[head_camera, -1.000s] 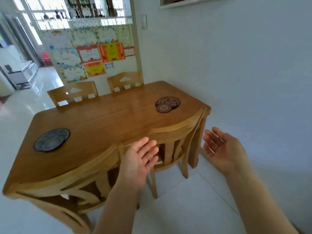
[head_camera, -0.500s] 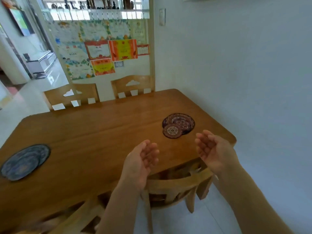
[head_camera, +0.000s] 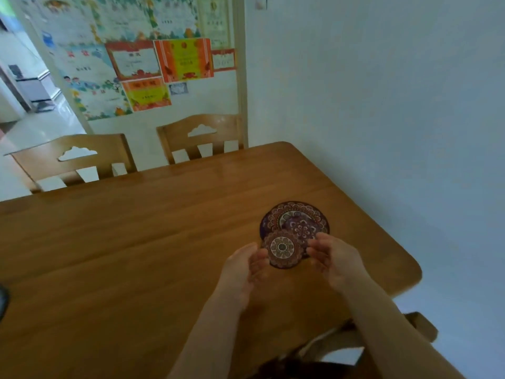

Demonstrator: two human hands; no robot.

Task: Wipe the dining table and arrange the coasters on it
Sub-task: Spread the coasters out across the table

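Observation:
A stack of round patterned coasters lies near the right end of the wooden dining table (head_camera: 136, 242). The large coaster (head_camera: 296, 212) is at the bottom, a purple medium one (head_camera: 304, 228) is on it, and a small reddish coaster (head_camera: 282, 247) overlaps their near edge. My left hand (head_camera: 243, 269) and my right hand (head_camera: 336, 261) flank the small coaster, palms facing each other. The fingertips are at its left and right edges. Fingers are apart, and the coaster still lies flat.
Two wooden chairs (head_camera: 73, 157) (head_camera: 202, 132) stand at the table's far side. Another chair's back (head_camera: 420, 326) shows at the near right corner. A white wall runs close along the table's right end. A dark mat's edge (head_camera: 2, 299) shows at far left.
I have come closer to the table's right end. Both hands moved forward from above the chair back over the table and now sit at the small coaster's edges.

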